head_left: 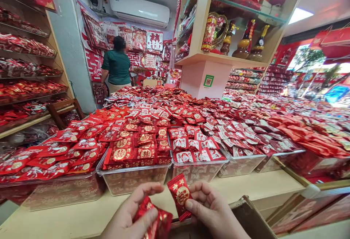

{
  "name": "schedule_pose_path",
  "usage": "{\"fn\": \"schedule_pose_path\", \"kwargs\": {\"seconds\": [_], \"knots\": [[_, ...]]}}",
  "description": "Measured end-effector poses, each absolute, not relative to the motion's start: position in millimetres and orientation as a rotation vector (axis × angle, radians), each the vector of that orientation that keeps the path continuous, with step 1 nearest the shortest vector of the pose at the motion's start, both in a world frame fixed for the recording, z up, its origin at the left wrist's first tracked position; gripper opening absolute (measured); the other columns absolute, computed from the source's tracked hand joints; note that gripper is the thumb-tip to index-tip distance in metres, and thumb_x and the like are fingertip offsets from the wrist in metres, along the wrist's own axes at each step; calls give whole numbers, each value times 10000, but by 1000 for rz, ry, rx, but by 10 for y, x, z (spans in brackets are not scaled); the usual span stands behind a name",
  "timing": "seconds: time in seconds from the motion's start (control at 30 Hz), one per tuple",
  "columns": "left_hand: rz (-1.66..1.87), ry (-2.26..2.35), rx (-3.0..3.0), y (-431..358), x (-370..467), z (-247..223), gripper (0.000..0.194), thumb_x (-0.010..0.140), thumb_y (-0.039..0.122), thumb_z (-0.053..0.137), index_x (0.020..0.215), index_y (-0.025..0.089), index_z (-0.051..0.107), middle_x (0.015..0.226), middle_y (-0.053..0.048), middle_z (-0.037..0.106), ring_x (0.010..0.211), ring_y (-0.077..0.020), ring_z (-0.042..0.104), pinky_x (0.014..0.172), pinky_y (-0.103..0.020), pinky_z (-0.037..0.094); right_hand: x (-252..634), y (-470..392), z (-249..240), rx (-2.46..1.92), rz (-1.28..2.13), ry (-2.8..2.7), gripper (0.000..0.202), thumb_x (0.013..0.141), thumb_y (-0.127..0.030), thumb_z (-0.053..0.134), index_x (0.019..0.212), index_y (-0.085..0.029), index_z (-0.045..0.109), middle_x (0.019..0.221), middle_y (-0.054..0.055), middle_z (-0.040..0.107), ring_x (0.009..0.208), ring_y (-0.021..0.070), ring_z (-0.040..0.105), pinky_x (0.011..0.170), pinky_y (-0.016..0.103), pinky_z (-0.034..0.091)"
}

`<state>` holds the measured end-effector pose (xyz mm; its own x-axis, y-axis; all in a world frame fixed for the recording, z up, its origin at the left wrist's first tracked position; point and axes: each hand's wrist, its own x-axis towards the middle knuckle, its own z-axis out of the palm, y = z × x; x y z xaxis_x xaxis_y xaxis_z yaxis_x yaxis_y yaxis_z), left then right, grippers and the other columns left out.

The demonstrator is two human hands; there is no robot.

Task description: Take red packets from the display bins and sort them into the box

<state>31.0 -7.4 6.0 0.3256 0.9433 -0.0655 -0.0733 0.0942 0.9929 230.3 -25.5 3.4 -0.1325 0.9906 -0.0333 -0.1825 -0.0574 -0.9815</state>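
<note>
Your right hand (pixel 212 209) pinches a single red packet (pixel 180 196) between thumb and fingers, holding it upright just in front of the clear tray (pixel 133 178) that sits at the near edge of the counter (pixel 254 188). The packet carries a gold round emblem and tilts a little to the left. Your left hand (pixel 131 215) is closed around a small bunch of red packets (pixel 154 220), thumb pressed across the top of them, fingers curled beneath. That bunch lies just left of and below the single packet, nearly touching it, and both hands hover on your side of the clear tray, above the counter's pale front ledge.

The clear tray is packed with rows of red and gold packets. Directly right of it stands a second tray (pixel 199 169) filled with red and white packets, and left of it a third tray (pixel 54 189) heaped with flatter red ones. Beyond the clear tray the whole counter is covered with more red packets, reaching back to a pink pillar (pixel 205 78) with a green sticker. Nothing stands between your hands and the clear tray.

A cardboard box edge (pixel 251 213) rises just right of your right hand, close against the wrist. Far behind the clear tray, to the left, a person in a green shirt (pixel 117 65) stands facing the wall of red decorations. Wooden shelves (pixel 30 82) of red goods run along the left side.
</note>
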Motion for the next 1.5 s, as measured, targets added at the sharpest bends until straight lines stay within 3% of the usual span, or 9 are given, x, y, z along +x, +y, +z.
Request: {"fn": "schedule_pose_path", "kwargs": {"seconds": [0.2, 0.43, 0.6, 0.73, 1.0, 1.1, 1.27, 1.4, 1.5], "knots": [[1094, 1130, 1331, 201, 125, -120, 321, 703, 281, 585, 1012, 210, 529, 1052, -62, 626, 1040, -211, 521, 877, -288, 377, 2359, 23, 406, -1050, 1178, -1159, 408, 608, -389, 730, 834, -164, 476, 715, 12, 611, 613, 99, 558, 505, 198, 435], [1112, 1136, 1333, 161, 183, -187, 320, 667, 292, 560, 974, 204, 556, 1011, -68, 641, 972, -230, 556, 839, -317, 374, 2208, 1007, 928, -1247, 805, -1368, 210, 641, -271, 648, 678, -174, 466, 548, -34, 564, 477, 118, 585, 473, 224, 470], [1149, 1115, 1307, 185, 179, -214, 335, 645, 284, 577, 970, 201, 571, 966, -58, 657, 932, -217, 566, 830, -306, 370, 1981, 1439, 963, -1569, 585, -1541, 130, 647, -195, 555, 566, -176, 455, 493, 7, 592, 468, 163, 621, 414, 200, 430], [1129, 1099, 1288, 205, 173, -245, 320, 640, 282, 586, 949, 202, 575, 953, -54, 660, 882, -205, 575, 825, -300, 369, 1886, 1530, 902, -1630, 568, -1573, 129, 640, -176, 519, 536, -179, 443, 470, 31, 608, 495, 168, 632, 459, 200, 448], [1064, 1131, 1376, 219, 152, -260, 326, 649, 319, 559, 952, 199, 582, 976, -75, 642, 963, -246, 551, 870, -352, 338, 1851, 1544, 852, -1761, 609, -1735, 54, 664, -183, 465, 701, -162, 498, 507, 47, 638, 445, 160, 607, 424, 210, 446], [1034, 1133, 1389, 218, 141, -250, 333, 662, 323, 540, 969, 197, 569, 988, -83, 635, 962, -250, 547, 875, -366, 337, 1843, 1514, 880, -1814, 431, -1814, 67, 653, -184, 485, 679, -150, 537, 522, 80, 636, 548, 201, 627, 492, 242, 447], [1053, 1137, 1397, 194, 141, -215, 324, 659, 324, 564, 957, 199, 587, 964, -74, 651, 961, -242, 555, 881, -349, 351, 1815, 1490, 935, -1842, 121, -1901, 114, 659, -214, 518, 715, -139, 583, 799, 152, 660, 761, 264, 613, 613, 304, 421], [1146, 1115, 1331, 167, 154, -187, 302, 641, 316, 631, 919, 202, 615, 916, -52, 675, 907, -218, 591, 811, -297, 423, 1826, 1272, 1012, -1771, -4, -1923, 118, 721, -229, 480, 723, -156, 574, 780, 104, 643, 735, 214, 586, 604, 279, 383], [1221, 1066, 1169, 148, 167, -163, 378, 637, 384, 664, 965, 212, 590, 967, -54, 669, 802, -204, 626, 679, -283, 493, 1864, 783, 960, -1546, 193, -1975, 156, 754, -266, 482, 642, -170, 535, 624, 17, 587, 592, 123, 517, 540, 219, 338]]}}
